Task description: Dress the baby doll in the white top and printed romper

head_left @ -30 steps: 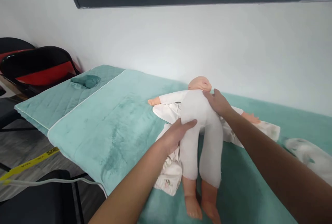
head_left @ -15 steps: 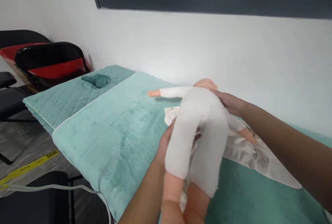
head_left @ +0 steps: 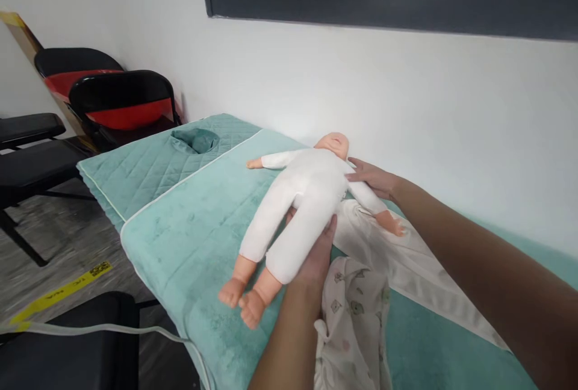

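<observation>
Cupping the doll (head_left: pixel 311 188) from below, the left hand (head_left: pixel 316 254) was placed under one thigh, its fingers curled around the leg and partly seen between the two white legs. By the right hand (head_left: pixel 372 178), the doll was touched at the shoulder and upper side; because the fingers were partly hidden there, how tightly they were closed could not be told.

The doll was positioned over the green cover (head_left: pixel 208 227), its head beside the wall (head_left: pixel 289 86) and both arms spread out. Whether its feet were touching the cover could not be told. Just beside the doll, on the right hand's side, a plain white cloth (head_left: pixel 406 263) was spread beneath one of its forearms, and a patterned garment (head_left: pixel 352 312) was left crumpled nearer the camera. Well apart from the doll, beyond its outstretched arm, a dark opening (head_left: pixel 198 141) was seen in the quilted section (head_left: pixel 135 176), with black chairs (head_left: pixel 120 89) farther off.
</observation>
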### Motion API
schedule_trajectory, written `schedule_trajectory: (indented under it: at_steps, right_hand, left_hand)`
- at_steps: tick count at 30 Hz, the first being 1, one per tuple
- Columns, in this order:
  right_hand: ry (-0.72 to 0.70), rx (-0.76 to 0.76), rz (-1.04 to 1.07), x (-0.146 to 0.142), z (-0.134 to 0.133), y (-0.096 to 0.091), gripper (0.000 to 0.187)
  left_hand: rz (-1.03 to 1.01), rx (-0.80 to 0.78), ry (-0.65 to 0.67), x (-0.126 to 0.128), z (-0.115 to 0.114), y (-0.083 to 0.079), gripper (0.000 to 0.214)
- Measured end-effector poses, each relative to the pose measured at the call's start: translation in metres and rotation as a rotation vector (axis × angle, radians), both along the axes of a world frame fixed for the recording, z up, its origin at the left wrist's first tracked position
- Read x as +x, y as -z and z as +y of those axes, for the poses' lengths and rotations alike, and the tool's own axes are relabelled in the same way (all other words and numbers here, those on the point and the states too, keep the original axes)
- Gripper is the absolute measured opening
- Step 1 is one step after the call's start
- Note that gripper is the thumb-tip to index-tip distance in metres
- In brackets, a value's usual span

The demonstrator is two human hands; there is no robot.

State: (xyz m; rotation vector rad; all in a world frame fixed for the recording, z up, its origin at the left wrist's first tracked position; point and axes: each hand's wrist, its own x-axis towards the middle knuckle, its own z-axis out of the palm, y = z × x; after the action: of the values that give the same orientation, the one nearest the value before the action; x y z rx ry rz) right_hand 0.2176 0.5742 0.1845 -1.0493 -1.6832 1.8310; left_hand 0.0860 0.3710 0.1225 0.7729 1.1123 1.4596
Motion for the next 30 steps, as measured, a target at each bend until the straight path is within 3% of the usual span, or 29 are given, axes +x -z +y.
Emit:
schedule_trajectory:
  at_steps: [2, 5, 8, 12, 14, 17, 19, 22, 25, 30]
  right_hand:
    - [-0.006, -0.008, 0.009, -0.007, -0.001, 0.003, 0.102]
    - [0.007, -0.004, 0.033, -0.017, -0.001, 0.004, 0.103]
    - [0.056, 0.021, 0.038, -0.029, 0.001, 0.002, 0.108]
    - [0.142, 0.08, 0.001, -0.04, 0.003, 0.004, 0.103]
    - [0.229, 0.141, -0.062, -0.036, 0.004, 0.007, 0.092]
    - [0.279, 0.338, -0.406, -0.01, -0.001, 0.014, 0.054]
    - [0.285, 0.455, -0.675, 0.021, -0.011, 0.018, 0.044]
    - [0.341, 0.503, -0.894, 0.077, -0.044, 0.023, 0.037]
    - [0.256, 0.576, -1.168, 0.123, -0.091, 0.027, 0.039]
    - [0.108, 0.595, -1.3, 0.154, -0.169, 0.023, 0.038]
  left_hand:
    - [-0.128, 0.103, -0.141, 0.001, 0.007, 0.003, 0.031]
    - [-0.497, 0.23, -0.28, 0.001, 0.016, 0.006, 0.031]
    - [-0.767, 0.207, -0.287, 0.002, 0.021, 0.007, 0.036]
    - [-0.85, 0.132, -0.274, 0.003, 0.022, 0.007, 0.044]
    - [-0.899, 0.133, -0.251, 0.004, 0.021, 0.007, 0.044]
    - [-0.935, 0.129, -0.221, 0.004, 0.02, 0.008, 0.035]
    - [-0.934, 0.134, -0.191, 0.005, 0.02, 0.009, 0.031]
    - [-0.898, 0.136, -0.125, 0.007, 0.018, 0.008, 0.031]
    - [-0.809, 0.145, -0.132, 0.012, 0.01, 0.003, 0.033]
    - [-0.417, 0.11, -0.127, 0.022, -0.027, -0.002, 0.033]
